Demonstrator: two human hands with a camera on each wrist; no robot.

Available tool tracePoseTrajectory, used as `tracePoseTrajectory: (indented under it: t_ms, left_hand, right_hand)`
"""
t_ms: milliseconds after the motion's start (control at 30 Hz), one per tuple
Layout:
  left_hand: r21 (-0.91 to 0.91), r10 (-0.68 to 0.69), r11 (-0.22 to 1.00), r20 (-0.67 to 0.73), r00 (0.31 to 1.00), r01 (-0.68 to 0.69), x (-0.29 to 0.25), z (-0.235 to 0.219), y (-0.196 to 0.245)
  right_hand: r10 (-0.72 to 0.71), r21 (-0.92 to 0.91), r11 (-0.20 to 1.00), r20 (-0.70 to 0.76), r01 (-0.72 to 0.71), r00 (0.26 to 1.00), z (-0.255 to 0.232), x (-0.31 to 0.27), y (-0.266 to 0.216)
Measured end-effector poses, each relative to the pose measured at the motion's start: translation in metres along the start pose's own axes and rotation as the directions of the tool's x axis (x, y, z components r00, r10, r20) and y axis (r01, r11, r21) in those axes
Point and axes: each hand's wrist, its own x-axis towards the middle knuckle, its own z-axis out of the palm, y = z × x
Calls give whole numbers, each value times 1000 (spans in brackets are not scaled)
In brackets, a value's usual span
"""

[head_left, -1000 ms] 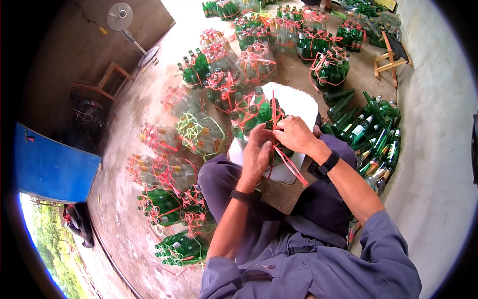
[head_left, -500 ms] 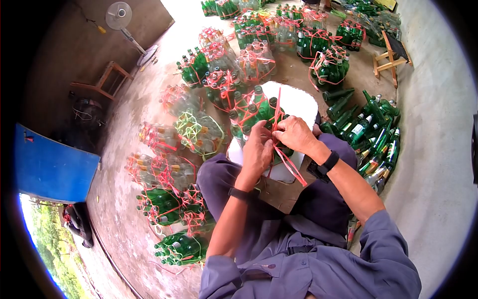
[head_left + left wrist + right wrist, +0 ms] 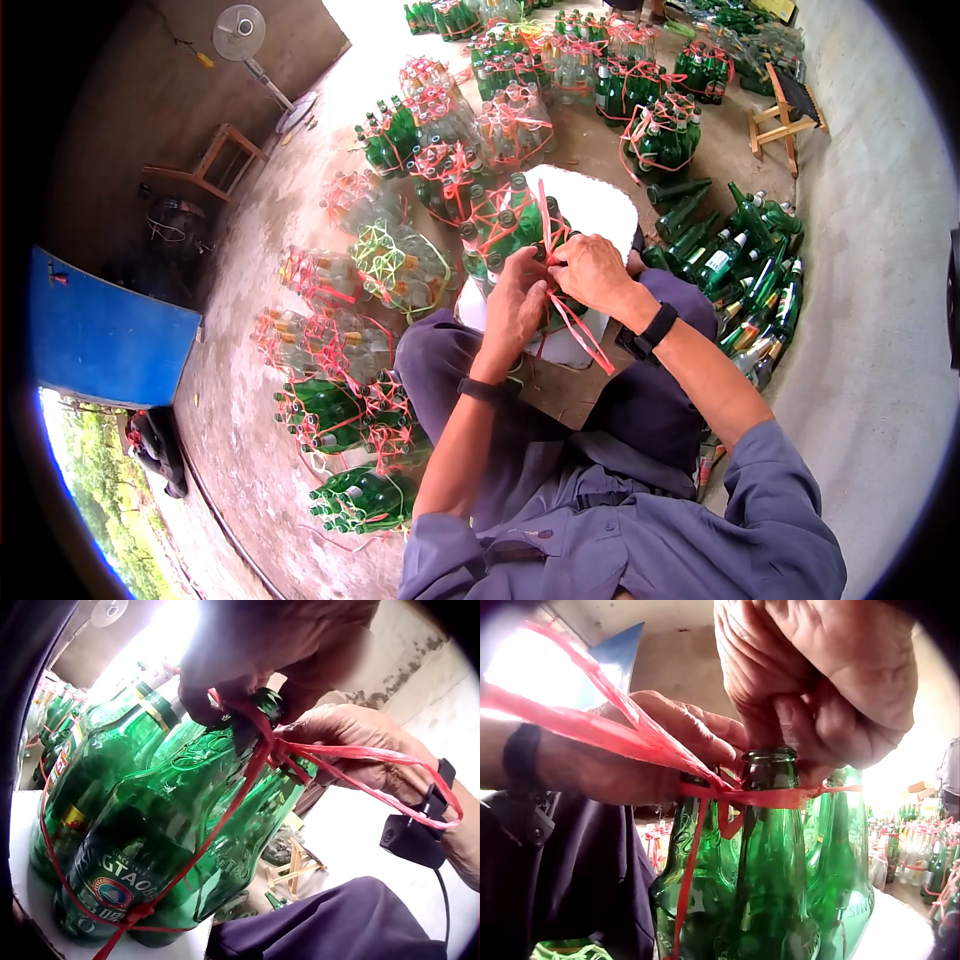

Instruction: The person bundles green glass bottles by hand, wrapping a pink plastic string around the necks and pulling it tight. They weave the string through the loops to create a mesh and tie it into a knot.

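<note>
Green glass beer bottles [image 3: 127, 825] stand as a bundle, bound with red plastic twine [image 3: 217, 829], before the person's knees. My left hand [image 3: 515, 305] is at the near bottle necks, fingers bent around the twine; in the left wrist view it is dark against the light. From the other side, my right hand [image 3: 600, 270] pinches the twine with curled fingers, close beside a bottle mouth [image 3: 771, 756]. A knot [image 3: 721, 793] sits between two necks, with twine crossing them. A long loop of twine [image 3: 375, 755] hangs out toward the right wrist.
Under the bundle is a white block [image 3: 600, 200]. Tied bottle bundles [image 3: 400, 265] fill the floor to the left and ahead. Loose green bottles [image 3: 735, 255] lie heaped along the right wall, with a folding stool [image 3: 785, 115] farther on. A blue panel [image 3: 115, 330] stands far left.
The upright twine end above the hands swung right, then back left. Both hands stay at the bottle necks with only slight finger movement.
</note>
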Motion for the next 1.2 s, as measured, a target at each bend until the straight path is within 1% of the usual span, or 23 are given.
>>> tracePoseTrajectory:
  t_ms: [133, 200, 233, 300, 333, 400, 433, 500, 533, 600, 633, 700, 733, 800, 833, 900, 933, 1000, 1033, 1100, 1133, 1200]
  left_hand:
    - [17, 31, 999, -2, 1000, -31, 1, 0, -6]
    - [47, 24, 999, -7, 1000, -23, 1, -1, -6]
    - [47, 23, 999, -7, 1000, -23, 1, -1, -5]
    - [54, 20, 998, -10, 1000, -20, 1, -1, -5]
    - [54, 20, 998, -9, 1000, -19, 2, -1, -5]
    - [18, 33, 999, 4, 999, -33, 2, -1, -6]
    - [18, 32, 999, 5, 999, -32, 2, -1, -6]
    - [3, 12, 1000, -2, 1000, -12, 2, 0, -7]
    - [3, 12, 1000, 0, 1000, -12, 3, 1, -9]
    - [97, 33, 995, -31, 999, -30, 4, 2, -10]
    - [98, 33, 995, -30, 999, -30, 4, 3, -8]
    - [300, 115, 949, -62, 991, -91, 2, 5, -4]
    - [301, 115, 949, -60, 992, -92, 2, 5, -5]
    - [530, 288, 819, -47, 956, -220, 3, 6, -7]
    - [531, 289, 818, -46, 956, -221, 2, 7, -6]
    - [650, 398, 717, -86, 914, -251, 1, 11, -5]
    - [650, 398, 716, -83, 913, -253, 1, 13, -5]
    - [686, 443, 691, -151, 884, -229, 0, 18, -3]
    - [686, 444, 690, -149, 884, -231, 0, 19, -2]
    - [623, 425, 758, -249, 871, -192, 1, 22, 0]
    - [624, 426, 757, -247, 871, -193, 1, 23, 0]
    - [548, 373, 819, -287, 882, -168, 3, 25, 1]
  right_hand:
    - [-33, 37, 999, 4, 33, 999, -3, 5, 2]
    - [63, 108, 991, 157, -81, 986, 1, 9, 8]
    - [64, 108, 991, 157, -81, 985, 3, 9, 10]
    - [38, 224, 972, 157, -73, 987, 6, 9, 16]
    - [39, 225, 972, 157, -74, 987, 10, 9, 21]
    - [56, 312, 942, 211, -122, 976, 15, 10, 27]
    - [57, 313, 942, 211, -123, 976, 16, 9, 27]
    - [50, 394, 908, 236, -142, 971, 16, 7, 29]
    - [51, 395, 908, 235, -143, 971, 18, 6, 31]
    - [21, 442, 889, 217, -117, 976, 22, 6, 32]
    - [21, 442, 889, 216, -117, 976, 21, 5, 32]
    - [3, 516, 848, 226, -122, 974, 19, 2, 32]
    - [4, 516, 848, 224, -122, 975, 20, 2, 32]
    - [30, 547, 822, 234, -157, 972, 20, 1, 31]
    - [31, 548, 822, 233, -157, 972, 19, 0, 30]
    - [60, 556, 810, 243, -189, 968, 18, -2, 29]
    - [62, 556, 809, 240, -190, 969, 17, -2, 29]
    - [46, 589, 788, 236, -181, 971, 17, -3, 30]
    - [47, 590, 787, 235, -181, 971, 18, -3, 30]
    - [34, 604, 778, 234, -173, 972, 19, -3, 30]
    - [35, 605, 777, 233, -173, 972, 20, -4, 30]
    - [51, 600, 781, 215, -173, 975, 20, -5, 29]
